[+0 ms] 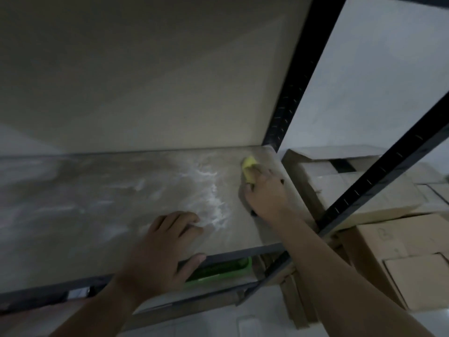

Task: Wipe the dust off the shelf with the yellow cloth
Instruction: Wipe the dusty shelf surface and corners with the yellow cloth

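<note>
Flat and empty, left hand (160, 249) presses the dusty shelf (73, 215) at six o'clock while right hand (264, 193) clutches the yellow cloth (249, 170) toward two o'clock

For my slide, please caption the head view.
Right hand wipes dusty shelf with yellow cloth; left hand rests flat.

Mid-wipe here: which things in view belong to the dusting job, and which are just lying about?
Job:
- yellow cloth, under the right hand
- shelf, dust streaks showing
- left hand, flat on the shelf

Lying about:
- cardboard boxes right of the rack
- green tray on the level below
</note>
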A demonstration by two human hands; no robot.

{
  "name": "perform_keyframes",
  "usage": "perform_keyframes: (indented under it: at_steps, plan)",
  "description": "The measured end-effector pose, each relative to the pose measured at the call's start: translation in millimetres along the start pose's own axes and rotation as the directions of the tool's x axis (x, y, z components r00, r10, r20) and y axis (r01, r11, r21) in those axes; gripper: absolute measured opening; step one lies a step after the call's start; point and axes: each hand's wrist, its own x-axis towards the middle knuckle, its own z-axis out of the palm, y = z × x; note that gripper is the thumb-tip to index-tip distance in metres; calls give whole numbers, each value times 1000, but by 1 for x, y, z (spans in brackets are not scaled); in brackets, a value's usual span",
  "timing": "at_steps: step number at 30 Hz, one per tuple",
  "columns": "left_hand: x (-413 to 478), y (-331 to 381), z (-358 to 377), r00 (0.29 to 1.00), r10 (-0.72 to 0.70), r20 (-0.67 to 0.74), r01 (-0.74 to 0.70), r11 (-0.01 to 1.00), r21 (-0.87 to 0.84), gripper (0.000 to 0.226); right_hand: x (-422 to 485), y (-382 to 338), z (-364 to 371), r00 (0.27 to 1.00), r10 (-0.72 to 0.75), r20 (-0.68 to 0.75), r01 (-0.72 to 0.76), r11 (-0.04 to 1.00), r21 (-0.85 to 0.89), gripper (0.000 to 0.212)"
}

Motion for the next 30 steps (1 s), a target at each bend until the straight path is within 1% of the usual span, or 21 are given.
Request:
perform_keyframes:
  at_steps: [2, 3, 4, 6, 7, 9, 10, 11, 12, 13, 14, 16, 17, 18, 21, 22, 24, 26, 27, 29, 30]
  plan:
    - [0, -1, 0, 1000, -5, 2, 5, 1000, -16, 51, -9, -20, -1, 981, -184, 67, 169, 967, 191, 44]
    - [-1, -2, 0, 1000, -4, -2, 4, 1000, -22, 50, -10, -25, -4, 968, -235, 87, 203, 939, 279, 45]
    - [-1, -1, 0, 1000, -3, -3, 3, 1000, -27, 49, -8, -23, -9, 971, -230, 69, 198, 930, 309, 44]
    - [-1, -1, -1, 1000, -11, 2, 11, 1000, -28, 48, 5, -3, -17, 995, -63, -82, 79, 974, 214, 37]
    - [-1, 0, -1, 1000, -19, 3, 19, 999, -27, 48, 14, 14, -22, 986, 100, -136, -75, 981, 177, 33]
    - [-1, 0, -2, 999, -34, 10, 34, 999, -25, 49, 25, 40, -30, 908, 407, -96, -389, 906, 165, 32]
    - [-1, 0, -2, 999, -31, 11, 31, 999, -18, 48, 26, 43, -29, 871, 490, -26, -485, 868, 104, 33]
    - [-1, 0, -3, 1000, -21, 8, 21, 1000, -10, 47, 23, 38, -24, 868, 497, -2, -497, 868, 13, 33]
    - [-1, 1, -3, 1000, -11, 3, 11, 1000, -7, 46, 16, 26, -19, 896, 445, -1, -444, 893, -67, 33]
    - [0, 1, -3, 1000, -3, -6, 3, 1000, -4, 45, 10, 12, -12, 943, 332, -21, -333, 939, -91, 33]
    - [0, 0, -3, 1000, 5, -16, -5, 1000, 0, 43, 3, -2, -5, 982, 188, -33, -190, 981, -49, 35]
    - [0, 0, -4, 999, 18, -29, -18, 1000, 6, 42, -5, -14, 1, 997, -50, -55, 56, 994, 98, 36]
    - [0, 1, -4, 999, 22, -32, -22, 1000, 4, 41, -2, -10, 0, 995, -69, -76, 78, 988, 134, 35]
    - [1, 2, -5, 999, 24, -38, -24, 1000, 6, 41, 5, -1, -2, 997, -18, -81, 29, 991, 129, 33]
    - [4, 5, -6, 999, 35, -38, -35, 999, 24, 40, 34, 38, -6, 954, 288, -80, -277, 953, 125, 36]
    - [4, 6, -6, 999, 34, -31, -33, 999, 19, 40, 42, 43, -7, 932, 354, -80, -346, 933, 103, 36]
    - [3, 5, -7, 1000, 19, -18, -19, 1000, 0, 41, 51, 36, -3, 913, 402, -67, -402, 915, 11, 35]
    - [1, 3, -9, 1000, 10, -13, -10, 1000, -20, 41, 42, 14, 1, 946, 322, -34, -323, 944, -61, 31]
    - [0, 3, -9, 1000, 13, -18, -14, 1000, -21, 41, 33, 6, 4, 979, 202, -37, -204, 978, -36, 31]
    - [1, 3, -10, 999, 35, -29, -35, 999, 6, 40, 15, -1, 4, 999, -21, -25, 24, 992, 122, 37]
    - [2, 4, -10, 998, 45, -32, -45, 999, 18, 39, 17, 3, 0, 998, -52, -32, 57, 984, 171, 40]
